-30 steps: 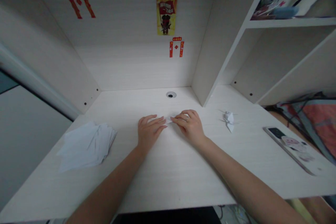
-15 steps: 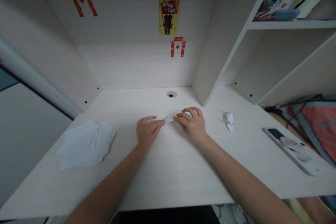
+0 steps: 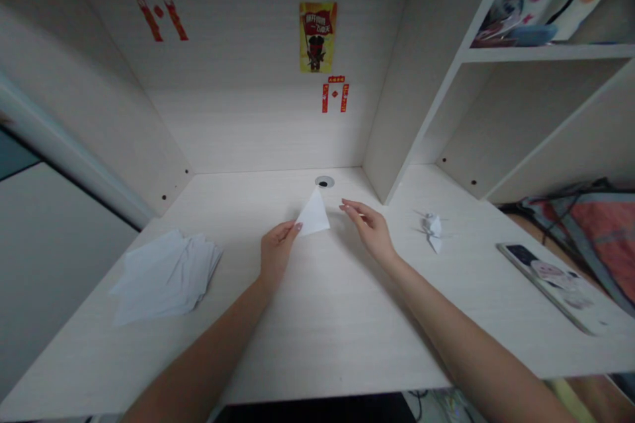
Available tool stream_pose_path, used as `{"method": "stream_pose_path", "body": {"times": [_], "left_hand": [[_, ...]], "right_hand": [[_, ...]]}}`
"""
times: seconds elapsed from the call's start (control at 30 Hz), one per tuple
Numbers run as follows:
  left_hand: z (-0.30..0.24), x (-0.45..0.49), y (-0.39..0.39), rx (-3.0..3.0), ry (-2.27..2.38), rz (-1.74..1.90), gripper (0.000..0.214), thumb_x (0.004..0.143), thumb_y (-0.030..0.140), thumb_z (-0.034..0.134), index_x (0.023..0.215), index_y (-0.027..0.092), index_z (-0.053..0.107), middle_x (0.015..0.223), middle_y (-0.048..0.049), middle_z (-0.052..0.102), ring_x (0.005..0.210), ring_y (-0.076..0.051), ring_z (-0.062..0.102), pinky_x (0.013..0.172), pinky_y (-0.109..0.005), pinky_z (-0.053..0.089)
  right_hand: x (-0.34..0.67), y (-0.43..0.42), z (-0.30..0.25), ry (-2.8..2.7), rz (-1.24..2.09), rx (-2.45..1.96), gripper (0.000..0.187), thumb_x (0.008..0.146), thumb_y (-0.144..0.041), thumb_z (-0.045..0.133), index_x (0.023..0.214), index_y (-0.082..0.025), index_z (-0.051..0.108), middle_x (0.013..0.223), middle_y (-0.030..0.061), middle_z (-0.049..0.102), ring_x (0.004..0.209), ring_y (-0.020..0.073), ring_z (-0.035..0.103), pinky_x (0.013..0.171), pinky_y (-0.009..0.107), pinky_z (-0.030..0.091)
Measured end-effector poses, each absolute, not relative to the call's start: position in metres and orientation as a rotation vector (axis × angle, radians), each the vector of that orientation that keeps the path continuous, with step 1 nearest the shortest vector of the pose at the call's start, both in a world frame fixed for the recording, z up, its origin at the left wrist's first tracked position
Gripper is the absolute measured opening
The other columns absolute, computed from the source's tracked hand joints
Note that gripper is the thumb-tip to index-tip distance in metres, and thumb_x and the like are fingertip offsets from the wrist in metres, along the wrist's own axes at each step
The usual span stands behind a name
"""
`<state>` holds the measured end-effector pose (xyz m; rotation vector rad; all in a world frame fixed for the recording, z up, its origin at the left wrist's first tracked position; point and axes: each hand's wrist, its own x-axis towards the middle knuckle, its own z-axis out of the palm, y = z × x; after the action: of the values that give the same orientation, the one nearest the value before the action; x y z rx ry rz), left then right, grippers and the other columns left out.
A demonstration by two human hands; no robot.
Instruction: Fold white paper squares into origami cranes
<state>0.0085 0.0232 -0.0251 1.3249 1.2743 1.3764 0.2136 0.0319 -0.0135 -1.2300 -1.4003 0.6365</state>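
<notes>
A folded piece of white paper [image 3: 313,215], triangular in outline, is raised a little above the desk with its point toward the back wall. My left hand [image 3: 278,248] pinches its lower left corner between thumb and fingers. To the right of the paper, apart from it, is my right hand [image 3: 370,228], its fingers loosely stretched and nothing visible between them. Small folded white paper figures [image 3: 432,230] lie on the desk to the right of that hand. On the left rests a loose stack of white paper sheets [image 3: 161,274].
A phone in a decorated case [image 3: 550,287] lies at the right side of the white desk [image 3: 322,344]. Behind the paper is a round cable hole [image 3: 325,182]. An upright panel [image 3: 397,112] divides the back, with shelves to its right. Red cloth [image 3: 602,231] sits beyond the phone.
My right hand has let go of the paper and moved slightly right. The paper has turned in my left hand, from a narrow edge-on strip to a triangle with its face showing.
</notes>
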Motion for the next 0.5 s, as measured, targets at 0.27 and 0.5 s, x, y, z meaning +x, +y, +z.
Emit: {"method": "stream_pose_path", "body": {"times": [0.27,0.5], "left_hand": [[-0.025,0.011,0.020,1.226,1.160,1.208,0.043,0.070,0.040,0.065,0.106,0.017,0.063,0.079,-0.0045,0.072,0.067,-0.017,0.064,0.058,-0.023,0.045],[-0.024,0.014,0.015,1.518,1.246,1.077,0.043,0.074,0.040,0.061,0.111,0.020,0.060,0.064,0.0004,0.068,0.057,-0.014,0.058,0.050,-0.020,0.038]], "right_hand": [[0.182,0.022,-0.033,-1.246,1.156,-1.152,0.029,0.070,-0.044,0.064,0.072,-0.016,0.068,0.056,-0.0021,0.058,0.049,0.0095,0.043,0.047,0.022,0.031],[0.182,0.025,-0.043,-1.202,1.083,-1.115,0.029,0.072,-0.041,0.062,0.082,-0.015,0.068,0.058,-0.0018,0.055,0.050,0.0093,0.040,0.047,0.022,0.028]]}}
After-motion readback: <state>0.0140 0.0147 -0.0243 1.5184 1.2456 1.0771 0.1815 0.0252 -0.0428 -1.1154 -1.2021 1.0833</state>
